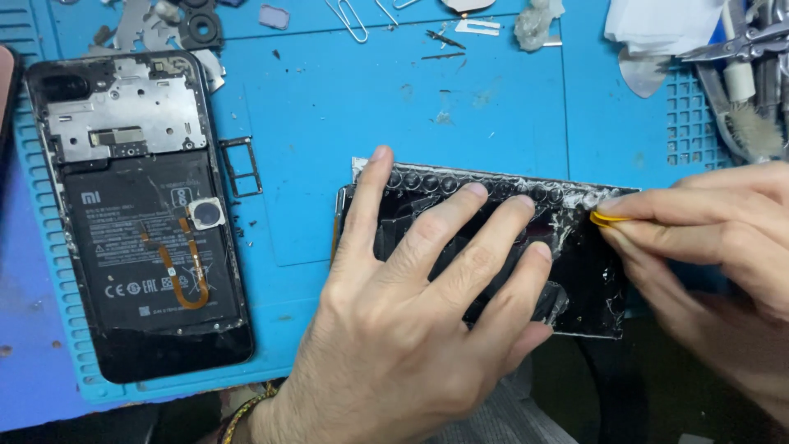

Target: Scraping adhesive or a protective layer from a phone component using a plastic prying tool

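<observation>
Nearest the camera, the left hand (pixel 411 329) lies flat with its fingers spread, pressing down on a black phone screen panel (pixel 575 271) that rests at the near edge of the blue worktop mat (pixel 394 99). It grips nothing; the palm and fingers simply pin the panel in place. The right hand (pixel 715 247) comes in from the right with its thumb and fingers pinched together on a thin yellow pick (pixel 606 219), whose tip touches the panel's upper right corner.

Along the panel's far edge and down its right side, whitish, crumpled adhesive residue (pixel 567 210) clings to the glass, and a row of round marks runs along the top strip. Judging from that, the scraping looks only partly done: the dark middle of the panel appears fairly clean, while the top edge and right corner remain crusted, and the part under the left hand cannot be judged.

Well apart to the left, the opened phone body (pixel 140 214) lies face down with its back cover off, showing the battery, a metal shield plate and an orange flex cable; nothing has been refitted to it. Just beside it lies a SIM tray (pixel 240 167). Paper clips (pixel 353 20), tissue (pixel 666 20) and tweezers (pixel 740 45) sit along the far side.
</observation>
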